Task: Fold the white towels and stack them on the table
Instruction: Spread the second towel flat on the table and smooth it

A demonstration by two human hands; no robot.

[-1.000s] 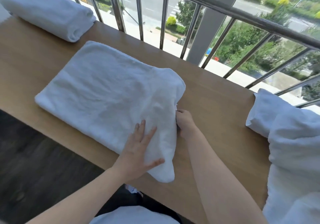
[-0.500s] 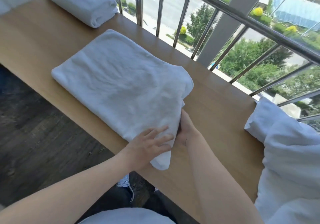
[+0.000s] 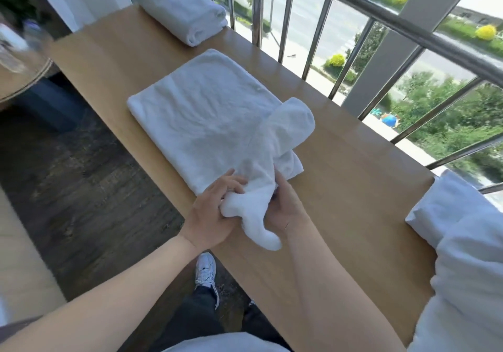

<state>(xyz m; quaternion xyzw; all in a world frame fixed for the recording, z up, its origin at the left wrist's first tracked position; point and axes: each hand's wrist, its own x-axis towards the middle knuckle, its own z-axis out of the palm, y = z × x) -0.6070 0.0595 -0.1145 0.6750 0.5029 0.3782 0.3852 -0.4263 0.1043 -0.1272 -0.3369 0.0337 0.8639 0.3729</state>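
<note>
A white towel point(image 3: 206, 117) lies partly folded across the middle of the wooden table point(image 3: 353, 188). Its near right end is bunched up and lifted, with a loop of cloth raised above the table. My left hand point(image 3: 215, 210) grips the bunched corner from the left. My right hand point(image 3: 283, 204) grips the same bunch from the right, fingers tucked under the cloth. A tail of towel hangs over the table's front edge between my hands. A folded white towel point(image 3: 179, 5) sits at the table's far left end.
A heap of unfolded white towels point(image 3: 468, 256) fills the table's right end. A metal railing point(image 3: 321, 24) runs along the table's far side. Dark wood floor and my white shoe point(image 3: 206, 270) lie below the front edge. A round table edge point(image 3: 24, 79) shows at left.
Both hands went from resting at the towel's near right end to gripping it. That end is now gathered and lifted off the table. The view swung left.
</note>
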